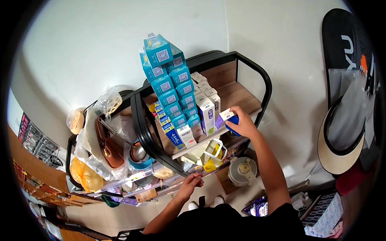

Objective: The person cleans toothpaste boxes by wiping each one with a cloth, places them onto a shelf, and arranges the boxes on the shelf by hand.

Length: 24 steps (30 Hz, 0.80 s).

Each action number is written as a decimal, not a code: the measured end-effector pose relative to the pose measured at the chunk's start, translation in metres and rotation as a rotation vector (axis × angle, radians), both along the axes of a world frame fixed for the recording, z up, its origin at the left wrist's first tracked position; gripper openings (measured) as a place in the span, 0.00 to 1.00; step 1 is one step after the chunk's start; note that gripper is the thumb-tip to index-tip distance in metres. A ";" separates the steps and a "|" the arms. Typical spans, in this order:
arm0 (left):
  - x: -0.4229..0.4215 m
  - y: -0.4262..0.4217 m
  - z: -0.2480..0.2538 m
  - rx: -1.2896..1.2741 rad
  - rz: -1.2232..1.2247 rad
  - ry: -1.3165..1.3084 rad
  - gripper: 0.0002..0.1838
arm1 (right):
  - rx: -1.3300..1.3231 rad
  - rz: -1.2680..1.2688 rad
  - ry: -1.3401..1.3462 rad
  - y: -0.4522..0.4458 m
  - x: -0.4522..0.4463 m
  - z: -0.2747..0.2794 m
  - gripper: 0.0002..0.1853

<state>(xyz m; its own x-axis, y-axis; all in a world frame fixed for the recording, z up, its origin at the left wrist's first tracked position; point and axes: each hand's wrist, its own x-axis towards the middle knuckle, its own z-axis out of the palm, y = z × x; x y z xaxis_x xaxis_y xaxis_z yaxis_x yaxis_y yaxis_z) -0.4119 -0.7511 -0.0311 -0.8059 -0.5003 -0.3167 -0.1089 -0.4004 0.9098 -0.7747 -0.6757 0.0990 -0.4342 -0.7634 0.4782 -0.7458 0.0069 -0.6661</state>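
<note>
The right hand (241,123) has its fingers bent closed on a small white and purple box (225,116). The box is by the front edge of the shelf (243,95), just right of a row of white boxes (207,106). The fingers grip it from its right side, maybe because the other boxes leave little room on its left. There is blue under the fingers too, but it is hard to tell if it is part of the same box. The left hand (193,183) is low, in front of the shelf, with its fingers curled. Nothing shows in it, but the palm is hidden, so how far it is closed is hard to tell.

The teal boxes (171,96) are piled high and close together, perhaps to save space. Blue and yellow boxes (172,134) are lined up on their left.

The shelf has a wood bottom and black rails (251,66). A pale pot (242,170) sits lower down. To the left, a brown bag (111,150) lies among plastic bags (86,160). A sun hat (339,150) hangs by the pale wall (277,44), over on the right.
</note>
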 end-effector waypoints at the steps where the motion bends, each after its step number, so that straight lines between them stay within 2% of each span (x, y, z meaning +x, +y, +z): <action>1: -0.008 -0.001 0.002 -0.027 -0.024 0.015 0.10 | 0.000 -0.002 -0.001 0.000 0.001 0.000 0.26; 3: -0.024 -0.004 0.004 -0.068 -0.070 0.036 0.09 | -0.164 0.054 -0.012 -0.001 0.003 0.001 0.28; 8: -0.064 -0.016 0.028 -0.101 -0.111 0.076 0.10 | -0.097 0.089 -0.041 0.009 -0.008 0.007 0.26; 12: -0.079 -0.016 0.040 -0.275 -0.098 0.214 0.13 | 0.004 0.088 -0.042 0.046 0.020 0.052 0.24; 14: -0.088 -0.006 0.072 -0.681 -0.005 0.158 0.15 | 0.037 0.131 -0.086 0.065 0.039 0.062 0.26; 15: -0.089 -0.008 0.080 -0.771 -0.089 0.166 0.25 | 0.055 0.141 -0.138 0.074 0.051 0.068 0.26; 16: -0.093 -0.007 0.081 -0.767 -0.102 0.168 0.25 | 0.072 0.151 -0.189 0.082 0.063 0.069 0.26; 18: -0.096 -0.002 0.081 -0.518 -0.250 0.441 0.35 | 0.022 0.171 -0.415 0.092 0.085 0.058 0.26; 19: -0.092 0.001 0.080 -0.508 -0.268 0.443 0.35 | -0.009 0.166 -0.447 0.097 0.096 0.049 0.26; 22: -0.080 0.003 0.080 -0.603 -0.389 0.482 0.48 | -0.042 0.127 -0.441 0.111 0.126 0.029 0.26; 24: -0.069 0.006 0.068 -0.659 -0.439 0.439 0.48 | -0.054 0.087 -0.590 0.120 0.152 0.026 0.27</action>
<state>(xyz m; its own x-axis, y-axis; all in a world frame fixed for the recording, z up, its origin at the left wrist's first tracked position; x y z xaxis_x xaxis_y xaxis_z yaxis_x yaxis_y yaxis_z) -0.4811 -0.7454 0.0372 -0.9476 -0.0902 0.3065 0.2824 0.2124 0.9355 -0.6224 -0.5561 0.1250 -0.5752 -0.7894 0.2143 -0.2463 -0.0827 -0.9656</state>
